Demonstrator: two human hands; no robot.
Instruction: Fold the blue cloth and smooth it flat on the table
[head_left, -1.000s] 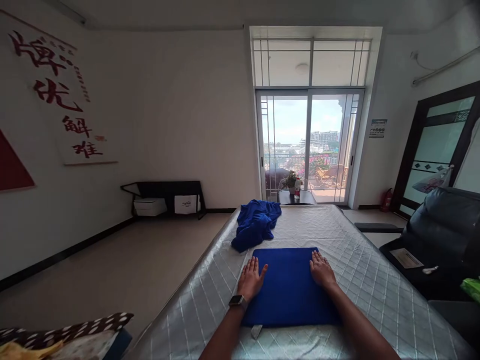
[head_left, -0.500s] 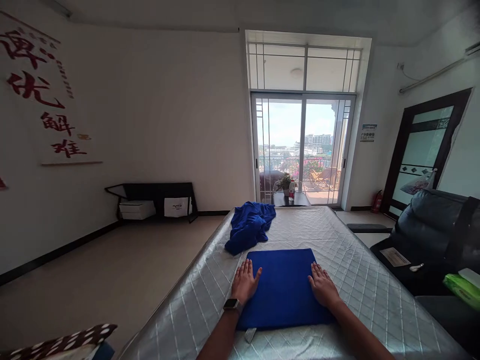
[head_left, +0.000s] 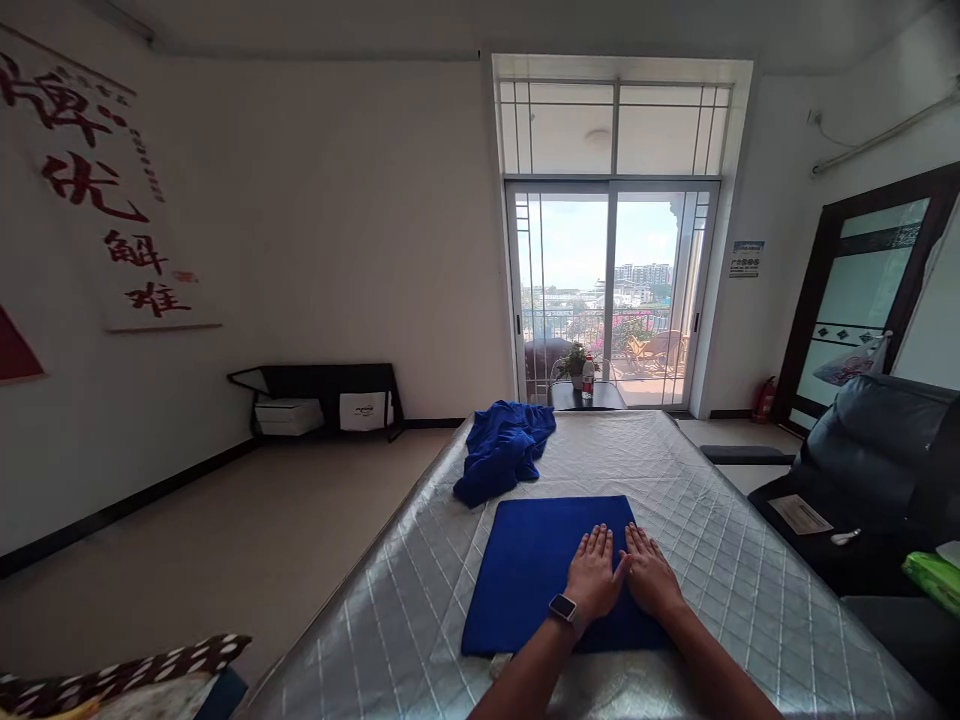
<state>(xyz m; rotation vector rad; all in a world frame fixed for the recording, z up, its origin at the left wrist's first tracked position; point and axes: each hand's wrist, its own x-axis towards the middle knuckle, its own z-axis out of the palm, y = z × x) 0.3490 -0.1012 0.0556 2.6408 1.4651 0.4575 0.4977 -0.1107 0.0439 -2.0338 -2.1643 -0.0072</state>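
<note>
Folded blue cloth [head_left: 525, 560] between the quilted mattress [head_left: 405, 590] side edges, left hand [head_left: 595, 575] and right hand [head_left: 651, 575] palm-down by cloth's right edge — fingers straight, flattened — crumpled cloth [head_left: 504, 450] at far left corner

Deep plain blue on the flat cloth [head_left: 525, 560], between the surface's side edges — matching blue on the crumpled cloth [head_left: 504, 450], far left corner. Silvery grey, paler diamond lattice across the mattress [head_left: 397, 600]. Past the left edge: white dots on brown, pillow [head_left: 161, 658]. Past the right: black armchair [head_left: 847, 445], bright green packet [head_left: 930, 574].
</note>
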